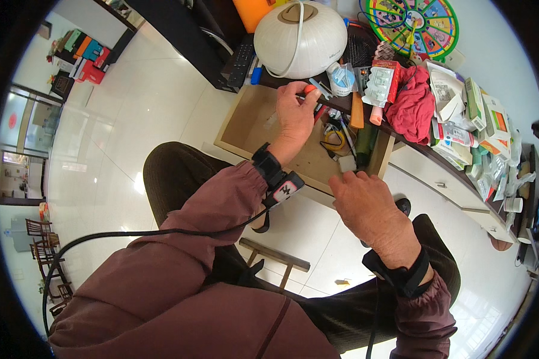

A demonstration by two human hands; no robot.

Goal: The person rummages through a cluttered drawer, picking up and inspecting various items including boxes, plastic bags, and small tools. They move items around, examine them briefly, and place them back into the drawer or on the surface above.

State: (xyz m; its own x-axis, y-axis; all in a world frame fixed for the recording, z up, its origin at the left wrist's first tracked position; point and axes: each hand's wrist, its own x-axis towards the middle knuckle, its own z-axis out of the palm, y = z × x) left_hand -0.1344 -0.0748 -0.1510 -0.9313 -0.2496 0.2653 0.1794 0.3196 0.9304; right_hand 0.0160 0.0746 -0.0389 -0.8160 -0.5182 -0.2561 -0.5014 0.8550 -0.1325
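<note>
My left hand (295, 114) is raised above a pulled-out wooden drawer (260, 123), close to the desktop edge. Its thumb and fingers pinch a small orange-red object (311, 89) whose kind I cannot make out. My right hand (368, 206) rests on the drawer's front edge with the fingers curled over it; fingertips are partly hidden. Inside the drawer's right part lie a coiled yellow cable (334, 138), a white plug-like block (346, 164) and a dark green bottle-like object (366, 142).
On the desk stand a white rounded appliance (301, 42), a black remote control (240, 65), a red cloth (412, 105) and several medicine boxes (494, 116). An orange handle (356, 112) overhangs the drawer. Below is a wooden stool (274, 255).
</note>
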